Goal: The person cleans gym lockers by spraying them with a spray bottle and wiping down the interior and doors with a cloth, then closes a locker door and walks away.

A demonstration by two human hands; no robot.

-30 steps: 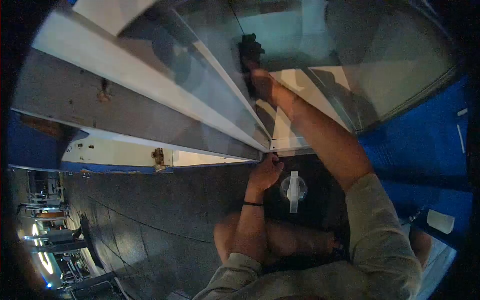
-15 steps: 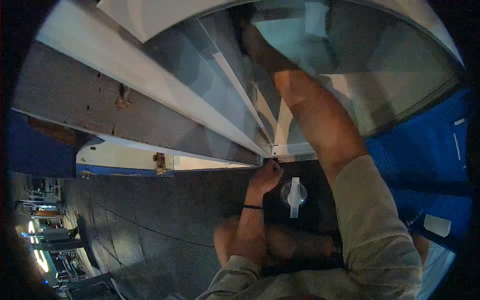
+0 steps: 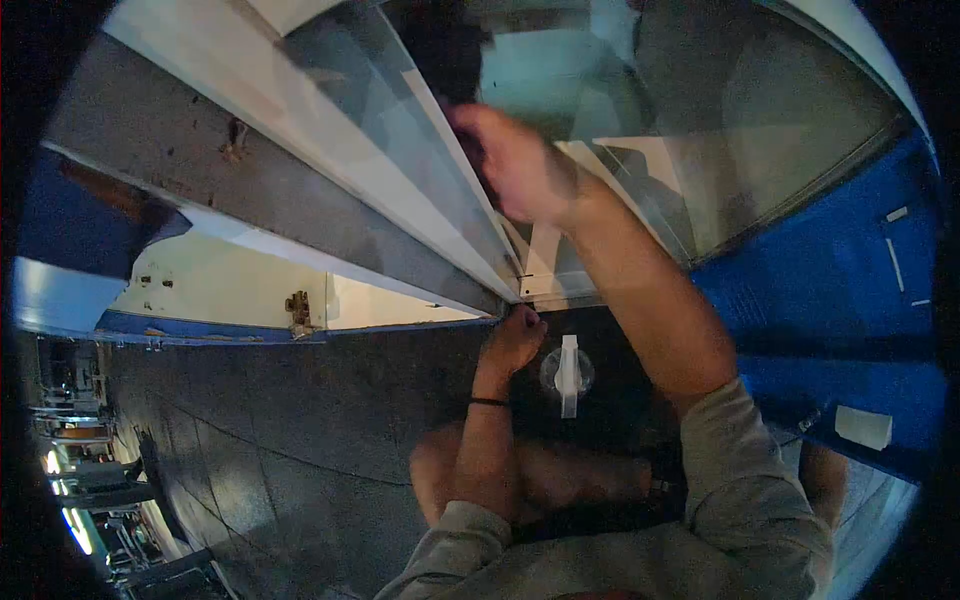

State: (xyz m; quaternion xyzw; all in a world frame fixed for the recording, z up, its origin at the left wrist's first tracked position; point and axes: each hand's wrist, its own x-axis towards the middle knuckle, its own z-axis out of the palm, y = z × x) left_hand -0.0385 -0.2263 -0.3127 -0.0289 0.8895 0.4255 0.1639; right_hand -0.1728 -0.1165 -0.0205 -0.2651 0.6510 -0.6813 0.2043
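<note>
Curling its blurred fingers in front of the glass pane [image 3: 650,110], your right hand [image 3: 522,172] is at the picture's upper centre; I can't tell whether it grips anything. Your left hand [image 3: 513,340], fingers bent inward, is at the white frame [image 3: 568,287], mid-picture, its hold unclear. A clear disc [image 3: 568,375] shows just below, rightward.

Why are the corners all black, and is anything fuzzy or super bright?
Head view: corners black around a rounded picture, probably a wide lens; head view: the right hand looks smeared, the left hand clearer; head view: a bright streak of light glows at lower left.
</note>
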